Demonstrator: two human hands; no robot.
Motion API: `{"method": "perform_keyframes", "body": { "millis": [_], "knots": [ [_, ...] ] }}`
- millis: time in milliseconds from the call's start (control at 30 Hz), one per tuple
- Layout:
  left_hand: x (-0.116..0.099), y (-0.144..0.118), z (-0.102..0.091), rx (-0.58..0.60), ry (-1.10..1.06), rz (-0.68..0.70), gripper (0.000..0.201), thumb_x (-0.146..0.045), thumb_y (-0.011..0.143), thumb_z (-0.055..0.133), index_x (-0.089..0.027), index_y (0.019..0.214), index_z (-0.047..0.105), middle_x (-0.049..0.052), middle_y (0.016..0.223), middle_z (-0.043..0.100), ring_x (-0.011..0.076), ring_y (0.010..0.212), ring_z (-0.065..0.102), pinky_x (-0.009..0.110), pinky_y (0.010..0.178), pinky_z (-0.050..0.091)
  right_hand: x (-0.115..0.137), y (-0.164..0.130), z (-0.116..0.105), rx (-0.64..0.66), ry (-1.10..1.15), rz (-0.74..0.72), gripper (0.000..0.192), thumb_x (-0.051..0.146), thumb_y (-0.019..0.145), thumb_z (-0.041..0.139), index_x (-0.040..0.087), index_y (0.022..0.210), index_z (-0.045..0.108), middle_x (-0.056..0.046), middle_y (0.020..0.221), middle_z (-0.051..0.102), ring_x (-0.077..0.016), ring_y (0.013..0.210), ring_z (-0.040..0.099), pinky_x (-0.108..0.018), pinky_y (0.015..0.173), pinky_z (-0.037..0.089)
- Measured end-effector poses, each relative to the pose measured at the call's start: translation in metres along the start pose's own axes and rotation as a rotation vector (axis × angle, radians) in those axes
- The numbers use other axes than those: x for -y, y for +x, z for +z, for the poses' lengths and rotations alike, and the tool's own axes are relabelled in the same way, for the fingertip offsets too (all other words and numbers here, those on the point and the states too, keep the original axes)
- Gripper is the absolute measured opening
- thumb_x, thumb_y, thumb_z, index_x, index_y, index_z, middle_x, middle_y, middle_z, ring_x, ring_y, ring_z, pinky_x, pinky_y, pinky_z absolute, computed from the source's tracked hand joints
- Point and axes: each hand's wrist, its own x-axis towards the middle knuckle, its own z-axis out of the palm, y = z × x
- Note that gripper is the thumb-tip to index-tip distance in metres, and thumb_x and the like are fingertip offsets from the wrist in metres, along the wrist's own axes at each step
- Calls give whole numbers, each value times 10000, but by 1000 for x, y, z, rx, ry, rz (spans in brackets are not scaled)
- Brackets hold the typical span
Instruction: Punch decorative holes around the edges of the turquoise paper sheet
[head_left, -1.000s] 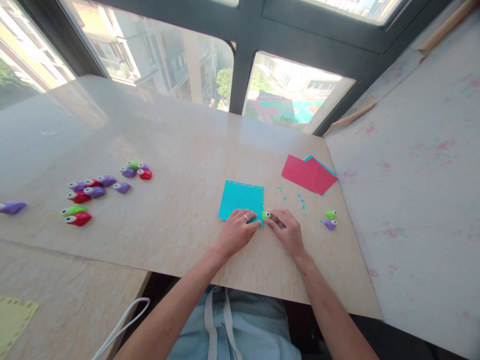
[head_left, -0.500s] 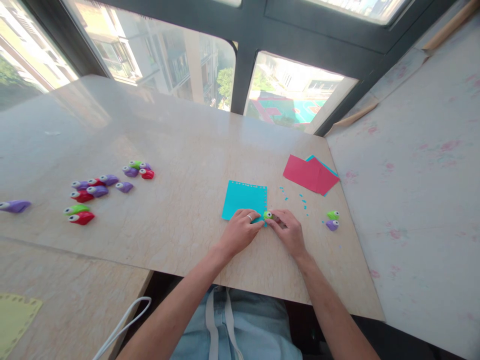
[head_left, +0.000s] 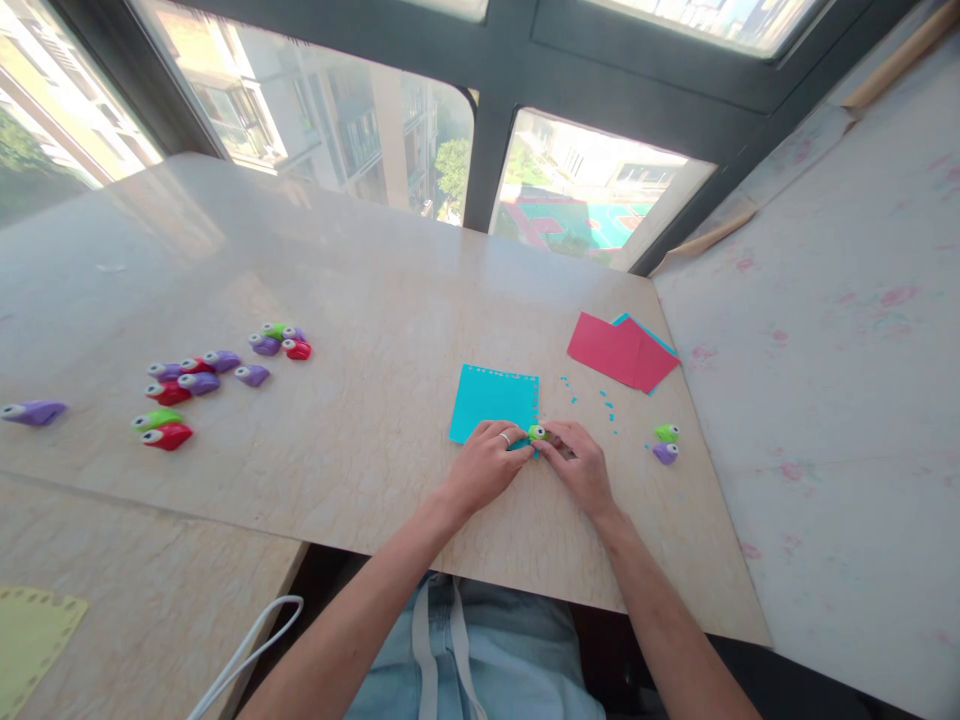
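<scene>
Head view: left hand [head_left: 486, 462] lies fingers-down, pinning the blue paper [head_left: 491, 398] on the table [head_left: 360, 440]; right hand [head_left: 581, 463] pinches a green punch [head_left: 536, 433] at the paper's near right corner. Risk, as judged: the sheet slipping under light pressure, misaligning the hole row.

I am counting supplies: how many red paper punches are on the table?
3. All lie in the left group: one nearest the front edge, one in the middle cluster, one in the farther cluster. A small fourth may be hidden.

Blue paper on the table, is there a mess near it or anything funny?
Yes. Tiny blue paper bits lie scattered on the table right of the blue paper, whose top and right edges carry rows of small holes. The right hand holds a green punch at its corner.
</scene>
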Motion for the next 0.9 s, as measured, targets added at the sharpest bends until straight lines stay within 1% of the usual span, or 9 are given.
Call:
{"method": "perform_keyframes", "body": {
  "millis": [167, 300, 400, 467, 600, 667, 767, 833, 900],
  "knots": [
    [0, -1, 1, -12, 3, 5, 213, -248, 951, 498, -250, 1059, 682, 53, 1115, 673, 184, 1090, 569, 343, 870, 432, 1, 1, -2, 17, 3, 10, 267, 426, 894, 625, 212, 1036, 698, -80, 999, 673, -176, 814, 640, -319, 746, 552],
    [1, -1, 2, 6, -32, -3, 230, -239, 949, 495, -256, 1076, 687, 64, 1118, 669, 181, 1087, 565, 345, 875, 432, 3, 5, -7, 101, 20, 46, 307, 435, 884, 626, 213, 1086, 692, -91, 1025, 673, -186, 848, 643, -323, 751, 550],
    [0, -1, 1, 11, -38, -10, 237, -236, 952, 489, -261, 1085, 684, 62, 1110, 672, 179, 1077, 566, 341, 869, 430, 2, 9, -13, 175, 57, 106, 354, 450, 862, 647, 208, 1118, 687, -91, 1052, 678, -172, 823, 645, -314, 744, 547],
    [0, -1, 1, 13, -38, -10, 227, -243, 953, 489, -257, 1066, 686, 60, 1102, 673, 181, 1076, 565, 340, 866, 428, 0, 14, -17, 199, 82, 171, 388, 475, 844, 656, 199, 1114, 691, -93, 1068, 687, -173, 824, 652, -315, 745, 544],
    [0, -1, 1, 17, -38, -13, 221, -250, 959, 477, -249, 1018, 690, 49, 1100, 672, 176, 1074, 565, 340, 867, 419, -1, 27, -25, 245, 136, 335, 415, 513, 795, 675, 158, 1007, 704, -78, 934, 712, -165, 768, 650, -292, 700, 523],
    [0, -1, 2, 16, -35, -15, 219, -246, 960, 474, -247, 1008, 688, 44, 1101, 672, 174, 1073, 566, 339, 866, 418, 0, 35, -29, 318, 165, 391, 407, 524, 776, 680, 141, 911, 696, -56, 801, 692, -138, 673, 613, -244, 596, 479],
    [0, -1, 1, 0, -23, -11, 204, -239, 956, 481, -240, 988, 683, 32, 1090, 678, 177, 1063, 575, 336, 856, 420, 4, 45, -37, 458, 196, 447, 405, 537, 768, 682, 135, 810, 672, -25, 647, 622, -96, 534, 522, -196, 456, 367],
    [-1, 0, -1, -8, -18, -7, 195, -240, 954, 489, -236, 982, 682, 31, 1080, 682, 179, 1052, 582, 332, 845, 420, 6, 50, -39, 517, 188, 500, 394, 527, 760, 690, 136, 807, 674, -28, 643, 619, -88, 517, 510, -185, 439, 350],
    [-1, 0, -2, -8, -15, -3, 193, -242, 953, 493, -234, 987, 683, 36, 1076, 684, 179, 1050, 584, 330, 840, 418, 6, 54, -40, 552, 169, 551, 388, 516, 745, 702, 135, 820, 684, -47, 692, 645, -90, 535, 525, -184, 448, 364]
  ]
}}
